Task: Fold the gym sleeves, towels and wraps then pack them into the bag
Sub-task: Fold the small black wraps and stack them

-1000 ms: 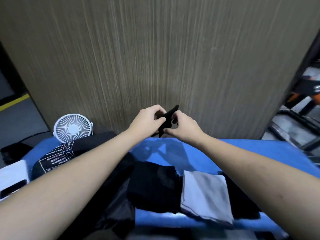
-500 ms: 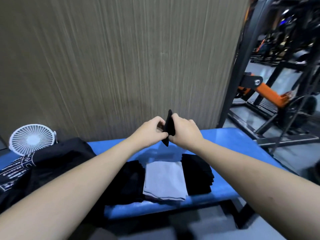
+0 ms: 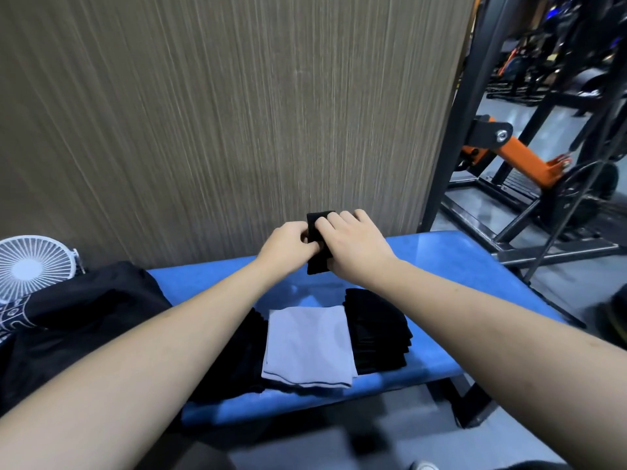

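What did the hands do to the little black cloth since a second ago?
Both hands, left hand and right hand, turned the small black cloth wrap from edge-on to flat-faced, the right hand's fingers now lying over it. Both kept hold. The folded grey towel stayed on the blue padded bench.

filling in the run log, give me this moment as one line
stage: folding | left hand: grips black wrap | right hand: grips same wrap, above blue bench | folded grey towel: on bench

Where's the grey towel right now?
Head view: the grey towel lies folded on the blue bench, lower centre, between two black folded stacks, below both hands.
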Available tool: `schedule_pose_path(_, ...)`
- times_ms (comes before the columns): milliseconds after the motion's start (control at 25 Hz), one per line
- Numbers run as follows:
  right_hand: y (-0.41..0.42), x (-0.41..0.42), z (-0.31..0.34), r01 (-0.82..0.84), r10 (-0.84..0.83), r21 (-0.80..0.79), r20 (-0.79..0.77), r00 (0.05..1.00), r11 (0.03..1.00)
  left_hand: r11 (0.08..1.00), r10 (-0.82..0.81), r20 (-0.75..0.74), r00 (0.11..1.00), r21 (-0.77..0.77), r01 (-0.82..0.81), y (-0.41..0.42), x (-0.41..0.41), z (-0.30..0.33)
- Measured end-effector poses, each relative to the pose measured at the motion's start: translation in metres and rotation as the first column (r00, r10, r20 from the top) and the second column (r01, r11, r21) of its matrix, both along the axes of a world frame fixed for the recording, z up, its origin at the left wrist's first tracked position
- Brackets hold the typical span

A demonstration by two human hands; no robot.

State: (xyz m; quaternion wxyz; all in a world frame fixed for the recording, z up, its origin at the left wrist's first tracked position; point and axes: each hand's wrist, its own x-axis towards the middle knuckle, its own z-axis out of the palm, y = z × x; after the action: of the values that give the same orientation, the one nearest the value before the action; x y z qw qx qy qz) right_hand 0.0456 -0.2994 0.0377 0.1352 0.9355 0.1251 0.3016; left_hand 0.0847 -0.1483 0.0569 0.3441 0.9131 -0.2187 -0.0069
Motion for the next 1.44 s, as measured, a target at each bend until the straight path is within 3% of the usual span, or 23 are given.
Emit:
schedule_pose_path(240, -0.019, 0.001, -0.011, 0.128, -0.123, 0.093, -0.053, 0.991, 0.987, 0.987, -0.043, -0.01, 0.999, -0.153, 0.041, -0.003, 0.008, -0.014)
schedule_pose_path(440, -0.032, 0.001, -0.018, 0.217, -0.173, 0.215, -0.205, 0.963, 0.952, 0.962, -0.163, -0.051, 0.985, -0.23, 0.147, 0.003, 0.019, -0.019)
schedule_pose_path(760, -0.039, 0.0, -0.02, 0.221, -0.039, 0.417, -0.402, 0.915, 0.881, 0.899, -0.245, -0.2, 0.949, -0.414, 0.145, 0.02, 0.014, -0.034)
schedule_pose_path(1200, -0.045, -0.017, -0.022, 0.23, 0.126, 0.667, -0.441, 0.889, 0.709, 0.867, -0.323, -0.228, 0.919, -0.461, 0.19, 0.017, 0.008, -0.031)
schedule_pose_path(1440, -0.041, -0.02, -0.022, 0.201, 0.274, 0.801, -0.412, 0.869, 0.565, 0.872, -0.269, -0.237, 0.933, -0.472, 0.132, 0.01, 0.007, -0.035)
